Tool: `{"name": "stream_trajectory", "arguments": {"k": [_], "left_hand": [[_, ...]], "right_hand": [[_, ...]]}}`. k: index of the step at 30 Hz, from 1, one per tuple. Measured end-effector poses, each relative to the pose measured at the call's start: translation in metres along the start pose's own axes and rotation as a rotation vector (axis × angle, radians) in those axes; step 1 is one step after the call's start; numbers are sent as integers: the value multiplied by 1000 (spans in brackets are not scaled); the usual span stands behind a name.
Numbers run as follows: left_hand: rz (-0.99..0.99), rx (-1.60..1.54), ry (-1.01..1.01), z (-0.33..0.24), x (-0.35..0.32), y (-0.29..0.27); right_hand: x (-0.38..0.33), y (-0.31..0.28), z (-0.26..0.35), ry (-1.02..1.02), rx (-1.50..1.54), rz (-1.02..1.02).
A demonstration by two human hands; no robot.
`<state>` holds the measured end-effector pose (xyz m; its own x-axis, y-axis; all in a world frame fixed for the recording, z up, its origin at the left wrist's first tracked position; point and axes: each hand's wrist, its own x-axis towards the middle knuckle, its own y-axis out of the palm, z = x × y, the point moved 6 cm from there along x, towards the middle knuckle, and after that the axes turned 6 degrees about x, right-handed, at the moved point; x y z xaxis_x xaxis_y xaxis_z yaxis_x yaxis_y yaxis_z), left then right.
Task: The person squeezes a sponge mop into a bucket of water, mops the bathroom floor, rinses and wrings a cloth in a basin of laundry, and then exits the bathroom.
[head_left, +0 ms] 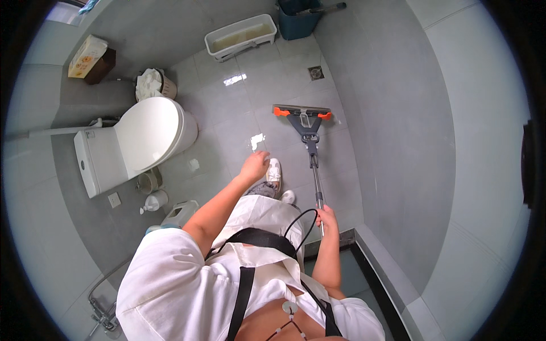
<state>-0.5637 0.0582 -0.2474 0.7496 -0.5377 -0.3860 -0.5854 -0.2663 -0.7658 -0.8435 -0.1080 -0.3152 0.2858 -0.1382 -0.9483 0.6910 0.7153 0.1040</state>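
Note:
My right hand (327, 218) grips the metal handle of a flat mop (311, 134) near its top end. The mop's grey head with orange end clips lies flat on the wet grey floor tiles ahead of me, close to the right wall. My left hand (254, 167) hangs in the air above the floor with fingers loosely curled, and it holds nothing. It hovers to the left of the mop handle, above my white shoe (274, 170). I wear a white shirt and a black apron.
A white toilet (136, 139) with its lid down stands at the left, a full waste bin (153, 85) behind it. A white rectangular tub (240, 36) and a teal bucket (298, 21) sit at the far wall. A floor drain (316, 73) is nearby. Bottles stand beside the toilet.

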Motion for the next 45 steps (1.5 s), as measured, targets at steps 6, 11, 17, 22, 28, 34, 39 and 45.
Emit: {"name": "stream_trajectory", "arguments": {"k": [6, 11, 17, 22, 28, 34, 39, 45], "left_hand": [[-88, -45, -43, -27, 21, -28], [-152, -179, -152, -35, 4, -70], [-102, -160, -211, -31, -24, -93], [-43, -138, -252, -39, -18, -139], [46, -96, -163, -24, 10, -140], [236, -72, -186, -28, 30, -112], [249, -62, -228, 11, -5, -82], [202, -58, -198, 35, 7, -52]], "right_hand": [[-2, -17, 17, 70, 11, 51], [-36, -12, 38, 119, -59, 64], [-75, -4, 62, 135, -100, 85], [-120, 4, 68, 224, -131, -30], [-162, 25, 51, 209, -229, -154], [-172, 23, 17, 320, -160, -198], [-157, 36, -30, 288, -115, -156], [-83, 63, -14, 101, -63, -99]]}}
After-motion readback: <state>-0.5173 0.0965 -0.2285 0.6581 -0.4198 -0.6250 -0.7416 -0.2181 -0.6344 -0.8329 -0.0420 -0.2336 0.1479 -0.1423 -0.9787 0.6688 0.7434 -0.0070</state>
